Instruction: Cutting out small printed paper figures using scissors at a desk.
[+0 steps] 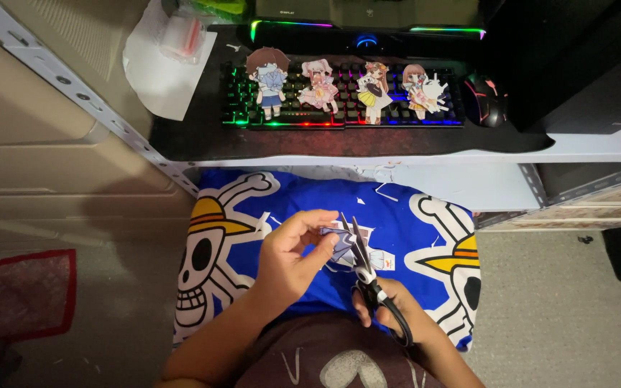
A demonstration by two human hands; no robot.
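head view. the left hand (289, 251) is pinching a small printed paper figure sheet, bluish and white (339, 244), between thumb and fingertips, holding it up over the blue cushion printed with white skulls in yellow straw hats (397, 215) that is lying across the lap. the right hand (389, 309) is gripping black-handled scissors with silver blades (361, 259), fingers through the loops; the blades are standing parted in a narrow v, tips pointing away from the body and meeting the paper's right edge.

step in hand, by my reading: trimming the figure out of its sheet, mid-cut. the next snip is likely calling for the left hand turning the paper so the outline is feeding into the blades, with short bites around the fine edges.

small white paper offcuts (386, 190) are lying on the cushion's far side, nearer the desk. beyond the cushion, on the dark desk, four cut-out cartoon paper dolls (321, 86) are lying in a row on a black keyboard with rainbow backlighting (303, 115); a black mouse (484, 100) is sitting just right of the keyboard.

containers: none clearly in view; a clear plastic wrapper (181, 36) on white paper is lying left of the keyboard, contents too blurred to tell.
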